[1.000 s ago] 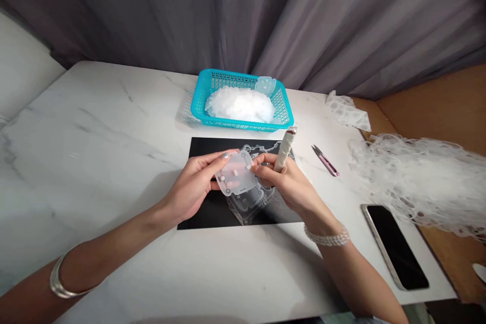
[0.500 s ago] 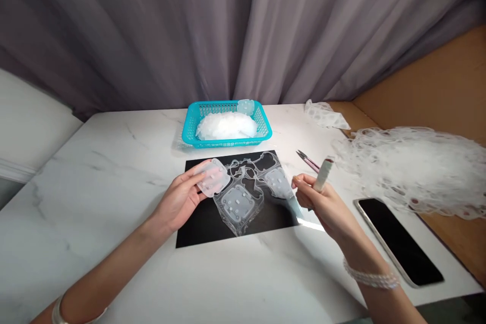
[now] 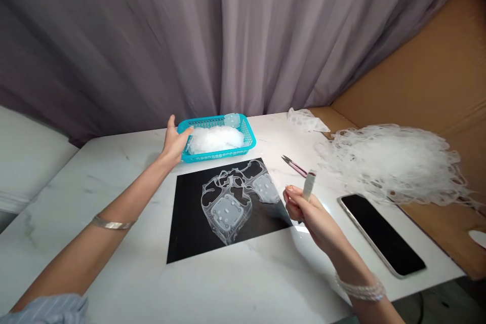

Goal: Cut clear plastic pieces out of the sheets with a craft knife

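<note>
Basket (image 3: 218, 156) at the back of the table (image 3: 114, 172), with a white pile (image 3: 216, 140) of what appear to be loose pieces; a lone panel (image 3: 232, 120) leans at its far rim. A heap (image 3: 395, 162) of stringy clear waste lies at right. Judged from these, much of the trimming looks done. Left to do, it seems, are two panels on the black mat (image 3: 186, 243), both apparently joined to their clear webbing (image 3: 212, 177): the left panel (image 3: 227, 211) and the right panel (image 3: 266, 188).

The left hand (image 3: 174, 142) is at the basket's left end, fingers spread and thumb over the pile; no piece shows in it, and contact with the pile cannot be told. Both mat panels lie nearer the wearer than this hand and to its right, well apart from it.

The right hand (image 3: 301, 205) is closed around a pale handle (image 3: 309, 185), whose lower end is hidden. The right panel lies just beside this fist, on its left, apparently untouched; the left panel lies farther left. Snips (image 3: 294, 165) rest beyond the fist.
</note>
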The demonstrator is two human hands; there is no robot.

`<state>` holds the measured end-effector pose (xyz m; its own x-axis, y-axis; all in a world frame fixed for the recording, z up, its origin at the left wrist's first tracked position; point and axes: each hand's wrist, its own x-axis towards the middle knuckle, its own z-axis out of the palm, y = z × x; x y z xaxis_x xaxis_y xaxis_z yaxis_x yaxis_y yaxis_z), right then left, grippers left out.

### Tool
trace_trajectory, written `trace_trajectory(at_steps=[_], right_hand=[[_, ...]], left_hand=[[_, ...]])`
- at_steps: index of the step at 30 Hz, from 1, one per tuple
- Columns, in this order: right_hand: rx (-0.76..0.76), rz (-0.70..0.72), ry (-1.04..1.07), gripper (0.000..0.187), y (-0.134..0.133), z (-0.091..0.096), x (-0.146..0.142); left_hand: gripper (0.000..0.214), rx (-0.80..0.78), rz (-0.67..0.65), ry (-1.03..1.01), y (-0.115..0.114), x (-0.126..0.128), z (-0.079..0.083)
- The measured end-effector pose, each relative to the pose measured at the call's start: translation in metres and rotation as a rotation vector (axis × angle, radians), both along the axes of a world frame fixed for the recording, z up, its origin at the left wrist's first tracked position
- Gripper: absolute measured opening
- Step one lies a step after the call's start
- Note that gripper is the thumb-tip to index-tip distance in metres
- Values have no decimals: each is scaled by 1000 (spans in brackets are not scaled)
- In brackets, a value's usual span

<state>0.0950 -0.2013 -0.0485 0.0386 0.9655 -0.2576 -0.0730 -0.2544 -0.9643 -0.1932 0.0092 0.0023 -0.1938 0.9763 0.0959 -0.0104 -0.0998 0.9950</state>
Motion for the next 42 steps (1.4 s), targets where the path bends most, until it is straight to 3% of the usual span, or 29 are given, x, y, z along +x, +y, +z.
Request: trace_trajectory(at_steps=[3,7,10,13,16,19,22,25,29,36,42], right_hand=[[18,7,-245,40,2,1,2],[45,44,-831,23,15,-8,5],[16,56,-1159,24,27,-21,2],[54,101,-1317,33,32,-31,-1],[187,49,-1274,30,30,-31,-3],[400,-39,-1015,39,20,-20,-17],[426,2,-745,54,6,-7,-48],[346,113,-579,55,-4,-8,-84],[409,209,-586,32,-8,-24,-112],[674,331,-746,20,-13,-35,-119],[770,357,-823,23,-14,-39,-122]], left_hand=[[78,188,4,299,-35,-10,-24],[47,202,-309,840,-87,-21,-62],[47,157,-430,945,-99,-20,-81],[47,179,-409,966,-100,-18,-89],[41,307,-399,1039,-117,-22,-90],[34,662,-540,1241,-154,-29,-93],[36,862,-591,1427,-188,-33,-99],[38,910,-531,1516,-203,-33,-105],[37,978,-468,1526,-204,-34,-111],[43,973,-457,1515,-208,-36,-114],[42,1000,-493,1558,-207,-37,-108]])
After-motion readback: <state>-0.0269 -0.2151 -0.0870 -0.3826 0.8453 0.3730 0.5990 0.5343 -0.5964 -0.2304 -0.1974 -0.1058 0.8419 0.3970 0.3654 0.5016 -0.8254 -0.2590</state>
